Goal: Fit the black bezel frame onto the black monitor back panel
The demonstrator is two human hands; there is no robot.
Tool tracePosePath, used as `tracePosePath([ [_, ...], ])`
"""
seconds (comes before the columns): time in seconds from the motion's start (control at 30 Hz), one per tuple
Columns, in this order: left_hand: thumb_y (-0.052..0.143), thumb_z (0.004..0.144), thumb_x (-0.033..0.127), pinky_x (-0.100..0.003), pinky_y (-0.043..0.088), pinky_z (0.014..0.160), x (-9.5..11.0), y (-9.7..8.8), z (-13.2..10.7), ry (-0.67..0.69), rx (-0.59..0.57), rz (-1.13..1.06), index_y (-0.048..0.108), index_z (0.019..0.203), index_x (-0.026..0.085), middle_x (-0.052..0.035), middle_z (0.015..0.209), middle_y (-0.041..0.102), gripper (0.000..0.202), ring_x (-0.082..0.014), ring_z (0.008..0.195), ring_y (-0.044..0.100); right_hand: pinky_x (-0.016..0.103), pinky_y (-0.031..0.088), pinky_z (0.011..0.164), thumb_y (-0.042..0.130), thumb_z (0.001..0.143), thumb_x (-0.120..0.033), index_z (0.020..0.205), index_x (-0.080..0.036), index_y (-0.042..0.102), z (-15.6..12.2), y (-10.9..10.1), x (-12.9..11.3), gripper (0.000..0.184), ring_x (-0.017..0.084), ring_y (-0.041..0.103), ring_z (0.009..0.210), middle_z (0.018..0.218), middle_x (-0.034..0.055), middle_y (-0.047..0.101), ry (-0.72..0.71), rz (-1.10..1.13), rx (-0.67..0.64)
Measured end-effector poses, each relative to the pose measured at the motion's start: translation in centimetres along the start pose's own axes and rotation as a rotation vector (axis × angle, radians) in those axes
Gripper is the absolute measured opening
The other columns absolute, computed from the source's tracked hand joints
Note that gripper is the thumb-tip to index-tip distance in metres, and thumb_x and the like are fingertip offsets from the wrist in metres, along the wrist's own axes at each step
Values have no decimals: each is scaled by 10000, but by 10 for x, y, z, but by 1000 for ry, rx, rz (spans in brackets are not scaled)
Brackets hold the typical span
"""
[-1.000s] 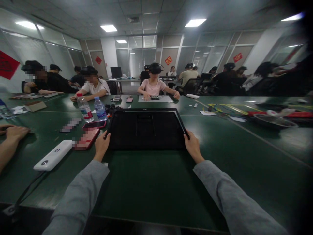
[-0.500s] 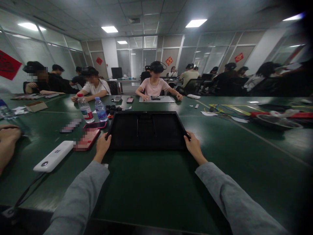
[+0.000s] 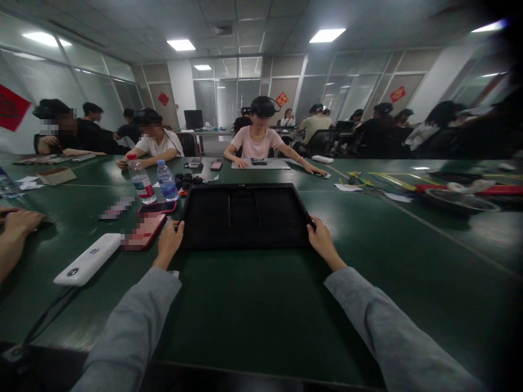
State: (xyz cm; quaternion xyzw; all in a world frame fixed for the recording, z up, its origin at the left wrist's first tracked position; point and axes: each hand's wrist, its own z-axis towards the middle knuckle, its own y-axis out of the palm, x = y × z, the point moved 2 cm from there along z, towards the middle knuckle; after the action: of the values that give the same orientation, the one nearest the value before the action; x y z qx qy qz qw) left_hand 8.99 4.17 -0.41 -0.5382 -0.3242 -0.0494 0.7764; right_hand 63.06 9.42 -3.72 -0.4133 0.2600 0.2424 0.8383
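Note:
A large flat black panel [image 3: 245,215], like a monitor lying on its face, rests on the dark green table [image 3: 253,305] in front of me. My left hand [image 3: 168,243] grips its near left corner, fingers curled round the edge. My right hand [image 3: 322,239] holds the near right corner the same way. Both arms are in grey sleeves.
Left of the panel lie a red phone [image 3: 144,231], a dark phone [image 3: 157,207], a white power bank [image 3: 87,259] with a cable, and two water bottles [image 3: 141,179]. Another person's hand [image 3: 18,222] rests at the far left. Several people sit across the table; cables and a tray [image 3: 461,201] lie right.
The panel's far edge has come down, so it now lies flatter on the table. Both my hands keep their grip on its corners. A person opposite stretched an arm out to the side.

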Motion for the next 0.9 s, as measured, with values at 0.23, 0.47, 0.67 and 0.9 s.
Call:
tracePosePath([
  [0.23, 399, 1037, 408, -475, 470, 1039, 17, -10, -16, 120, 145, 91, 640, 1297, 153, -185, 1223, 728, 437, -342, 1218, 639, 592, 446, 1041, 466, 912, -343, 1316, -123, 619, -6, -11, -13, 485, 361, 569, 1166, 1187, 215, 642, -38, -186, 85],
  [0.47, 359, 1058, 384, -490, 272, 1222, 57, -17, -47, 421, 321, 105, 463, 1546, 181, -145, 1579, 501, 539, -316, 1469, 399, 621, 344, 1135, 380, 1017, -464, 1573, -145, 370, -26, -19, -66, 641, 389, 369, 1441, 1557, 235, 395, -205, -286, 140],
  [0.67, 450, 1034, 411, -494, 298, 1215, 68, 9, -55, 576, 59, 204, 508, 1534, 259, -106, 1638, 433, 526, -325, 1470, 398, 540, 282, 1225, 322, 1053, -471, 1552, -197, 431, -38, 4, -82, 580, 328, 332, 1508, 1623, 173, 364, -388, -316, -109],
  [0.9, 466, 1033, 429, -532, 360, 1168, 63, 13, -51, 627, 51, 236, 600, 1438, 236, -126, 1566, 514, 469, -326, 1420, 448, 560, 378, 1165, 362, 1039, -470, 1520, -203, 472, -37, 6, -78, 561, 342, 387, 1460, 1578, 183, 400, -384, -306, -113],
])
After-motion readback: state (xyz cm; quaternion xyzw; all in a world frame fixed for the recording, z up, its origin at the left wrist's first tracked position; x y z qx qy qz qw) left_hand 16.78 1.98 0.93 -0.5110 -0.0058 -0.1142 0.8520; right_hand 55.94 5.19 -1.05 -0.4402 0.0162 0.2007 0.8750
